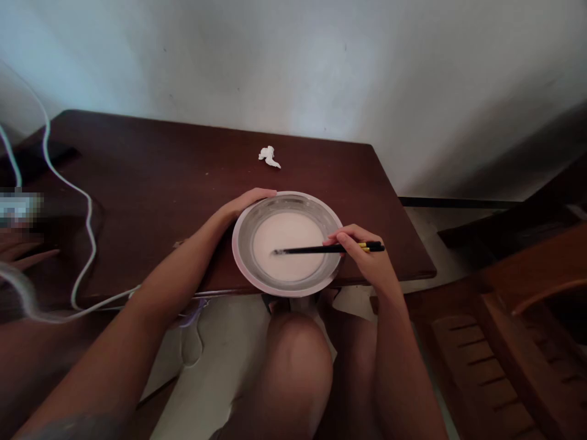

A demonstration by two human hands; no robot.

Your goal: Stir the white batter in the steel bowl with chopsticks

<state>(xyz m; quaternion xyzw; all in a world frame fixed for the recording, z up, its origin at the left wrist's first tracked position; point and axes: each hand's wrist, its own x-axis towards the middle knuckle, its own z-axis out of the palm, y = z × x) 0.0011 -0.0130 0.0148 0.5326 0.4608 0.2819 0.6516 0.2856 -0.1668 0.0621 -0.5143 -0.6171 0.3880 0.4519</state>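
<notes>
Sits upright at the worktop's [151,177] front edge as a round, silvery bowl [243,250], holding pale, milky liquid [291,229]. Reach over the right rim as black, gold-banded chopsticks [309,250], dipping tips-first into it.

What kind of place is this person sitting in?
Probably a room in a home: a dark wooden table against a plain wall, a slatted wooden seat beside it, and a white cable trailing across the tabletop.

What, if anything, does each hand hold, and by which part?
The right hand holds black chopsticks near their gold-banded end. The left hand touches the far left rim of the bowl; a grip is unclear.
</notes>
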